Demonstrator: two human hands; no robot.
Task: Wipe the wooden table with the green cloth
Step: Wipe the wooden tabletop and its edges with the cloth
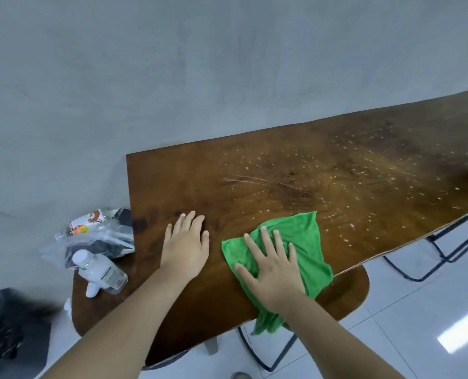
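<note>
A long dark wooden table runs from the near left to the far right, its middle and right dotted with pale droplets and streaks. A green cloth lies spread on the near part of the top, one corner hanging over the front edge. My right hand presses flat on the cloth with fingers spread. My left hand rests flat on the bare wood just left of the cloth, holding nothing.
A lower round wooden stool or side table at the near left carries a white-capped clear bottle on its side and plastic bags with a labelled bottle. A grey wall stands behind. Black metal frames stand on white floor tiles at right.
</note>
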